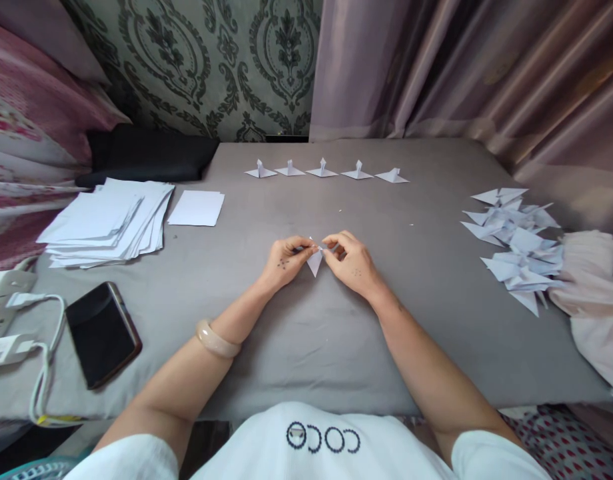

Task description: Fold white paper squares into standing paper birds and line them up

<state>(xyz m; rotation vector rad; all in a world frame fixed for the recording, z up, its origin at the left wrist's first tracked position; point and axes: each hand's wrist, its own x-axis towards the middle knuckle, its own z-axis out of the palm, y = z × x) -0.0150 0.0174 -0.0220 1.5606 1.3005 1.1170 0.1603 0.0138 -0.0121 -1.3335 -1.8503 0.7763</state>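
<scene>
Pinching a small folded paper piece (315,261) between both sets of fingertips, the person was mid-fold at the middle of the grey table (296,333). The left hand (285,259) gripped its left edge, the right hand (350,261) held the right side, and the pointed tip hung down just above the cloth.

Progress-wise, looked like a decent chunk was done already. Five finished little figures (322,171) stood in a neat row at the far edge, and a loose heap of folded triangles (519,250) sat off to the right, near some pale fabric (591,287).

Still plenty left though, I'd guess: a thick stack of blank sheets (106,223) waited on the left with a single sheet (196,208) just beside it. A phone (102,333) lay nearer the person, well apart from the folding.
</scene>
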